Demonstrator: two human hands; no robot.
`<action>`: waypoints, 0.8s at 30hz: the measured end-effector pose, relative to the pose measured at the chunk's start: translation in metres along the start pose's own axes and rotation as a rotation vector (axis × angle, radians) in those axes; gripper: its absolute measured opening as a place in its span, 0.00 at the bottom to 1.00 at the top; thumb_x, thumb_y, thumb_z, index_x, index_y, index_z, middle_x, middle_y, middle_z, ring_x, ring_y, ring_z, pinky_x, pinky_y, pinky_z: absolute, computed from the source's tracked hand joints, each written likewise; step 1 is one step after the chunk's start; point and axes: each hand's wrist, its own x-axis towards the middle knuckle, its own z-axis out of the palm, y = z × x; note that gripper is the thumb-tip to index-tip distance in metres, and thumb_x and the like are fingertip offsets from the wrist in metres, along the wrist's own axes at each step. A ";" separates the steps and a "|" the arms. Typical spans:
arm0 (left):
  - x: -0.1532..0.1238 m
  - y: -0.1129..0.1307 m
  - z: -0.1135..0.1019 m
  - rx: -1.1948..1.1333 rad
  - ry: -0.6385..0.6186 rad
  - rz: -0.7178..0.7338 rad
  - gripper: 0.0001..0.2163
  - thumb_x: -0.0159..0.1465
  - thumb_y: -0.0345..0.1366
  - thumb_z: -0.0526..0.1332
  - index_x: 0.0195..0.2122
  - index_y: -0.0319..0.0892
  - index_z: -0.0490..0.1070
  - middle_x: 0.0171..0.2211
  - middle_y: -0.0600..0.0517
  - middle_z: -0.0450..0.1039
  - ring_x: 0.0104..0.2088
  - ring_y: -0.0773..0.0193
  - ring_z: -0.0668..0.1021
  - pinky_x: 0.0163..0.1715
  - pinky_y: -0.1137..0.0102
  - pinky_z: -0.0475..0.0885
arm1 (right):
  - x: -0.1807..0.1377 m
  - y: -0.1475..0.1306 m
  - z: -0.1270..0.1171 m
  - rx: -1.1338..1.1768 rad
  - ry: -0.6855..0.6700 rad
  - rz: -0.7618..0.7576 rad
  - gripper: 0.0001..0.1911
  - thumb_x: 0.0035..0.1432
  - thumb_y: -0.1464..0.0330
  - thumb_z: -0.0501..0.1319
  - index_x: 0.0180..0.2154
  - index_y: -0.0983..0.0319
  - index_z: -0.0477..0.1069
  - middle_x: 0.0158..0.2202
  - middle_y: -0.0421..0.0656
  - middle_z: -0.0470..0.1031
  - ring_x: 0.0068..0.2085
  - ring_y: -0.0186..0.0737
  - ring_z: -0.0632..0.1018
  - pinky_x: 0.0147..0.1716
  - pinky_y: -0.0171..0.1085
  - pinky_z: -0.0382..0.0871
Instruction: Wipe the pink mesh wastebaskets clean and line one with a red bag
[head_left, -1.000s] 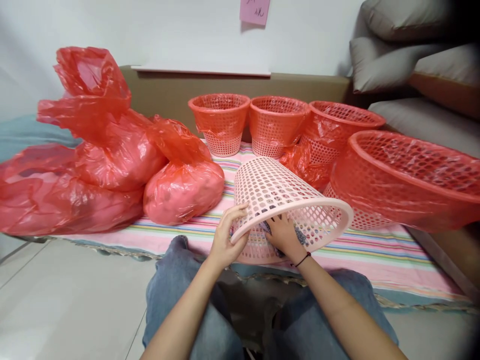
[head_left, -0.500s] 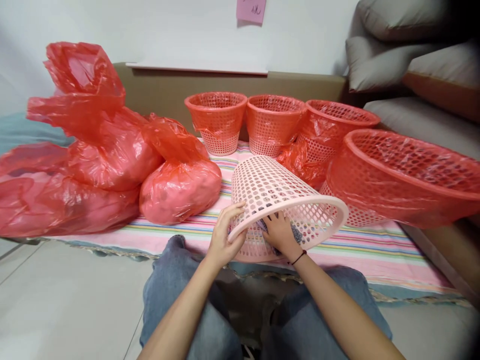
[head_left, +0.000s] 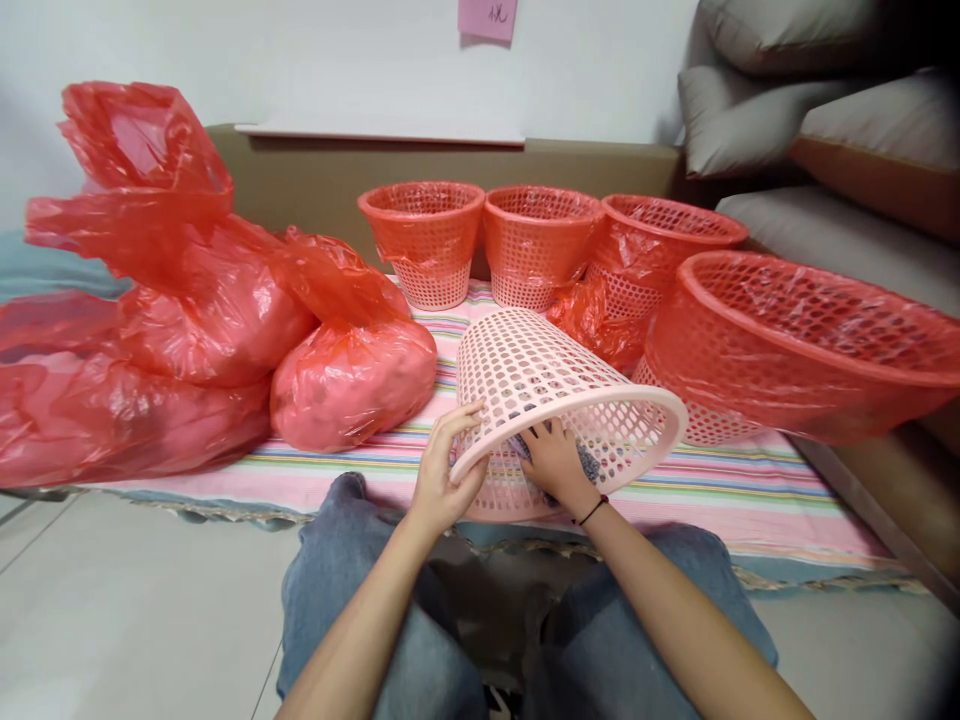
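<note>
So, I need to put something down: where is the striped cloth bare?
The widest bare patch of striped cloth lies right of the tipped pink basket, in front of the rightmost red-lined basket. A narrow strip separates the tipped pink basket from the red plastic bags. Crowded: left, under those bags; behind, around the crumpled red plastic.

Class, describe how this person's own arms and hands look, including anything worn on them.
Both forearms are bare, with no sleeves in view. The left hand and right hand wear no gloves. A thin, dark band circles the right wrist.
</note>
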 end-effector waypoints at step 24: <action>0.000 -0.001 -0.001 -0.020 -0.012 0.028 0.17 0.66 0.30 0.58 0.56 0.47 0.66 0.58 0.41 0.72 0.59 0.52 0.74 0.56 0.52 0.71 | 0.000 0.002 0.007 -0.008 0.023 -0.011 0.24 0.60 0.68 0.57 0.58 0.62 0.68 0.60 0.54 0.67 0.55 0.59 0.64 0.47 0.50 0.62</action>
